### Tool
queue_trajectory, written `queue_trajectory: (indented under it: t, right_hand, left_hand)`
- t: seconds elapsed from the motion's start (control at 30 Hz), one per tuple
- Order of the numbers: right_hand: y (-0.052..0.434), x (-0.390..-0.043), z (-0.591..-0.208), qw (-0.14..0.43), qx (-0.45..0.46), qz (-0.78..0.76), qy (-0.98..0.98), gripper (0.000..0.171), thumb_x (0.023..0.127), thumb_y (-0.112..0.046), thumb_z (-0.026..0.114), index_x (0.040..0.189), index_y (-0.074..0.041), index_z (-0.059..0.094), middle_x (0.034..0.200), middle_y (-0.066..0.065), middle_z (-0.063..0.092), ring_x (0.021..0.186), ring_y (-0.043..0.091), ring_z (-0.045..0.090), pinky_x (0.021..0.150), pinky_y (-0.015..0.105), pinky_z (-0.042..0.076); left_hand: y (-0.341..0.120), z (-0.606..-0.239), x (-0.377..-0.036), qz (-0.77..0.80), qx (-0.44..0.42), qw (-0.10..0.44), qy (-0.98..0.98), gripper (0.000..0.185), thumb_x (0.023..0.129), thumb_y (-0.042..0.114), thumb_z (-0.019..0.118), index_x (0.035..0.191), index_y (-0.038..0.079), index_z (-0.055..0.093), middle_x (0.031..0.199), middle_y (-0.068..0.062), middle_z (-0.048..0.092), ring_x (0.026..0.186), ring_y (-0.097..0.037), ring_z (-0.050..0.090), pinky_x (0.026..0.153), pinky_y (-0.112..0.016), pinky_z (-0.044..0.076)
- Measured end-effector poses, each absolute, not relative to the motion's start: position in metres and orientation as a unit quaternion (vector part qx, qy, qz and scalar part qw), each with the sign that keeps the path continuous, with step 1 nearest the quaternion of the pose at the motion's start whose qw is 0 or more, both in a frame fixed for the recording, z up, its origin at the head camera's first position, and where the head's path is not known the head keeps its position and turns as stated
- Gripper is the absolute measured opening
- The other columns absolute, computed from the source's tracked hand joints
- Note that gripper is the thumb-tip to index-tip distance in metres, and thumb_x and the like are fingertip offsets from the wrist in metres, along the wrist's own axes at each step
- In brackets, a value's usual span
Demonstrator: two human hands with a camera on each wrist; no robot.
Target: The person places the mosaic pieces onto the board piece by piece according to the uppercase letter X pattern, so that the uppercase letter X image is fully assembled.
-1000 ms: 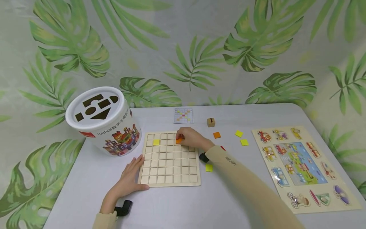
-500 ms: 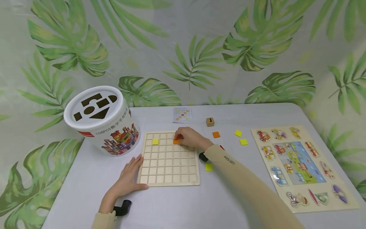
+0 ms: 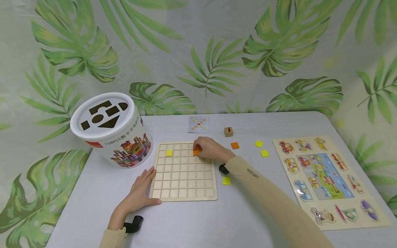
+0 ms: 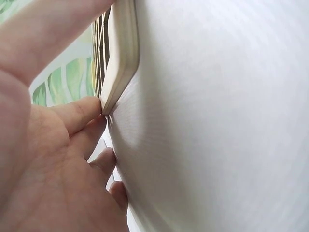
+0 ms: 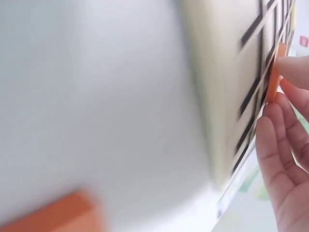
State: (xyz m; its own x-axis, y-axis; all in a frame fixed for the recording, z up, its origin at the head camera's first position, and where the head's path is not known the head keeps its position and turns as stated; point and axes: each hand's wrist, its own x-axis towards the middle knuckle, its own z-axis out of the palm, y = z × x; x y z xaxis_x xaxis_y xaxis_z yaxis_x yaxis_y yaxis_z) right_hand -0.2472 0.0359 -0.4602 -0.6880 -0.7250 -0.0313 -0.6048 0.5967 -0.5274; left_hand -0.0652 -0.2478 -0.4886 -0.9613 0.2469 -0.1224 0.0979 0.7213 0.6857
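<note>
The right hand (image 3: 211, 148) pinches an orange tile (image 3: 196, 152) at the far row of the wooden grid board (image 3: 183, 179), its edge touching the board in the right wrist view (image 5: 272, 82). The left hand (image 3: 139, 193) lies spread flat on the worktop (image 3: 192, 224), fingers against the board's near left corner (image 4: 116, 72). The tile may sit tilted on a grid rib and not drop into its cell, or the sleeve may drag loose tiles. I count one yellow tile in the board (image 3: 169, 153), three yellow tiles loose (image 3: 226, 181), one more orange tile (image 3: 234, 145), one small wooden cube (image 3: 228, 131), one pattern card (image 3: 199, 124), one white tub (image 3: 111, 132) and one vehicle puzzle (image 3: 325, 179).
</note>
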Motion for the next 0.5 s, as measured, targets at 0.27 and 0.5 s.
queue_trajectory:
  t: [0.27, 0.5]
  right_hand:
    - [0.05, -0.249, -0.462, 0.131, -0.369, -0.28, 0.877, 0.015, 0.08, 0.001, 0.068, 0.094, -0.006, 0.066, 0.085, 0.001, 0.057, 0.077, 0.015, 0.05, 0.069, 0.024, 0.046]
    - [0.086, -0.243, -0.447, 0.14, -0.333, -0.344, 0.867, 0.014, 0.085, 0.001, 0.064, 0.1, 0.0, 0.066, 0.093, 0.006, 0.063, 0.084, 0.018, 0.055, 0.076, 0.029, 0.05]
  left_hand:
    - [-0.248, -0.487, -0.066, 0.358, 0.092, 0.103, 0.924, 0.112, 0.066, 0.036, 0.086, 0.148, -0.005, 0.023, 0.157, -0.019, 0.013, 0.143, -0.04, 0.0, 0.112, -0.058, -0.003]
    - [-0.247, -0.488, -0.065, 0.359, 0.094, 0.103, 0.923, 0.112, 0.066, 0.038, 0.085, 0.149, -0.004, 0.023, 0.157, -0.019, 0.013, 0.143, -0.04, 0.0, 0.112, -0.059, -0.003]
